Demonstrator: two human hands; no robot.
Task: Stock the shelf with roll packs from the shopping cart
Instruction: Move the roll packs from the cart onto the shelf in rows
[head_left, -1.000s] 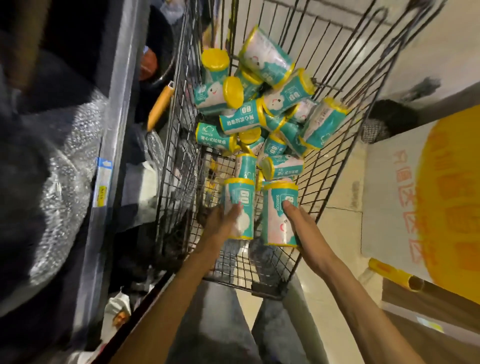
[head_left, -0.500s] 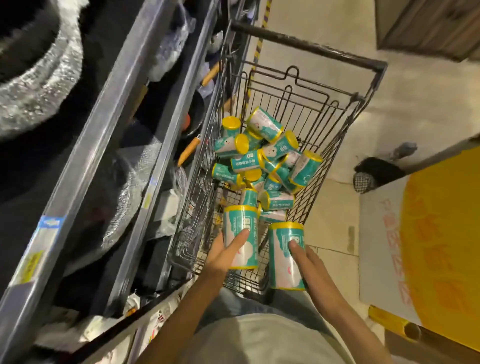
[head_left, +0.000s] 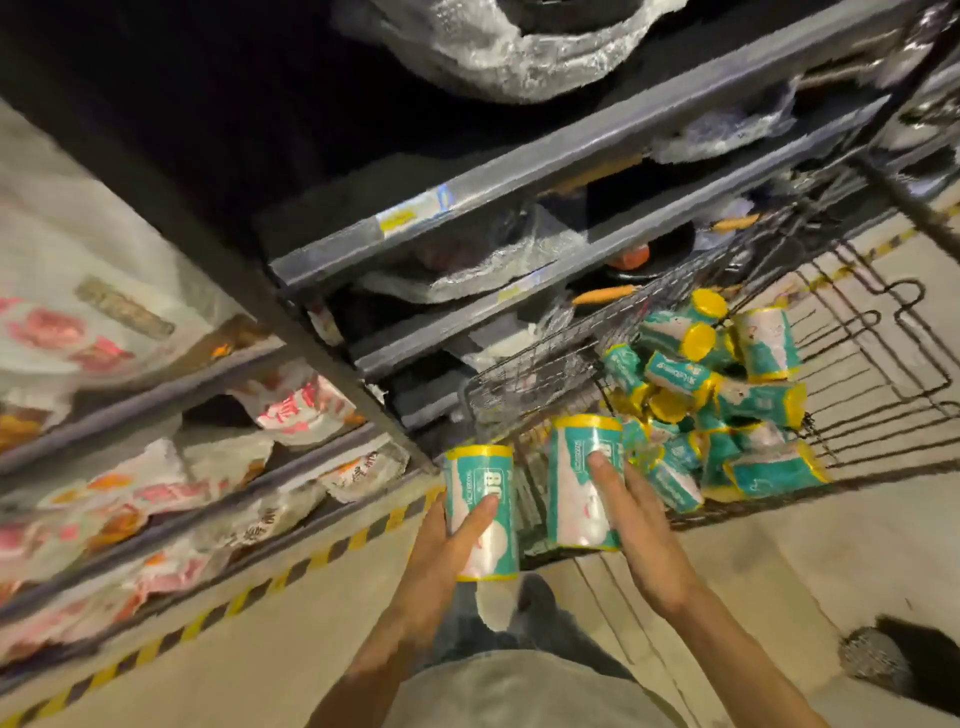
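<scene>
My left hand (head_left: 447, 551) grips one teal and white roll pack with yellow ends (head_left: 485, 499), held upright just outside the cart's near end. My right hand (head_left: 631, 525) grips a second roll pack (head_left: 574, 483) beside it, also upright. Several more roll packs (head_left: 727, 395) lie heaped in the wire shopping cart (head_left: 883, 364) to the right. The grey metal shelf unit (head_left: 519, 176) rises at centre and upper right, its levels holding wrapped goods.
A shelf bay at the left holds white bags with red print (head_left: 156, 493). Yellow and black floor tape (head_left: 311, 561) runs along the shelf foot. Orange-handled items (head_left: 605, 293) lie on the shelf beside the cart. A dark object (head_left: 893, 660) sits on the floor at lower right.
Both hands have lifted their roll packs out of the cart and carried them left. My view has swung left toward the shelves, bringing the bay of white bags into sight.
</scene>
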